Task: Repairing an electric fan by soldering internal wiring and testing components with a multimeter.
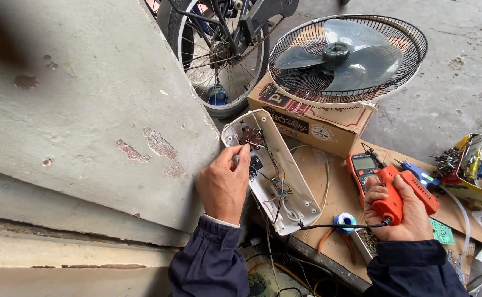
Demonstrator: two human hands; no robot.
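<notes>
My left hand (224, 184) pinches a thin wire at the open white plastic fan housing (301, 193), which lies tilted with a small circuit board (251, 136) and coloured wires (276, 176) inside. My right hand (403, 212) grips an orange soldering gun (403, 192) by its handle. Its black cord (334, 225) runs left toward the housing. The gun's tip points away to the right, apart from the housing.
A fan head with black grille (345, 58) rests on a cardboard box (312, 124). An orange multimeter (363, 168), a solder spool (344, 220), a tin of tools (480, 170) and pliers lie on cardboard. A bicycle wheel (219, 55) stands behind; a concrete wall (81, 110) at left.
</notes>
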